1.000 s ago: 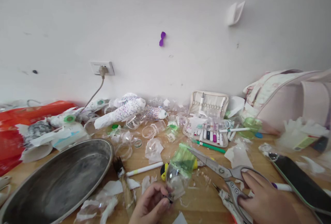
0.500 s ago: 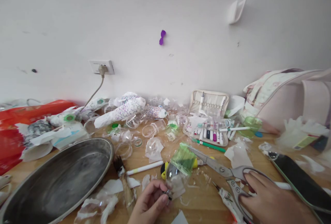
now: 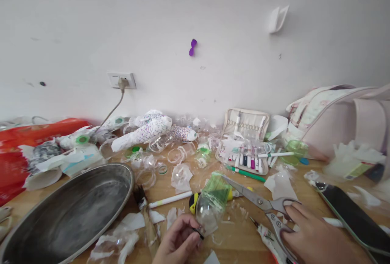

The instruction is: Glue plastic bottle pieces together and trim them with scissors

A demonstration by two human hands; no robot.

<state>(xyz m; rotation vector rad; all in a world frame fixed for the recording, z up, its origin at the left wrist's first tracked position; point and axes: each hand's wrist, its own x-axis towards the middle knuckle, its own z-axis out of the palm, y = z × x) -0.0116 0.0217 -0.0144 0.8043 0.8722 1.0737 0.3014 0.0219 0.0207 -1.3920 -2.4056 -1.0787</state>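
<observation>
At the bottom centre, my left hand point(image 3: 178, 243) is closed on the neck end of a cut clear plastic bottle point(image 3: 207, 213) whose far part is tinted green. On the right, my right hand point(image 3: 317, 239) has its fingers through the handles of large metal scissors point(image 3: 258, 203). The scissors' blades are open and point left toward the bottle's green end. Both lie low over the wooden table point(image 3: 234, 239).
A large metal pan point(image 3: 65, 211) sits at the left. An open pen case with markers point(image 3: 248, 150), white painted bottle fish point(image 3: 143, 130), plastic scraps, a white marker point(image 3: 170, 199), a phone point(image 3: 353, 217), a pink bag point(image 3: 338, 113) and a red plastic bag point(image 3: 18, 150) crowd the table.
The scissors and my right hand have shifted slightly left toward the bottle. My left hand has kept its grip with little movement.
</observation>
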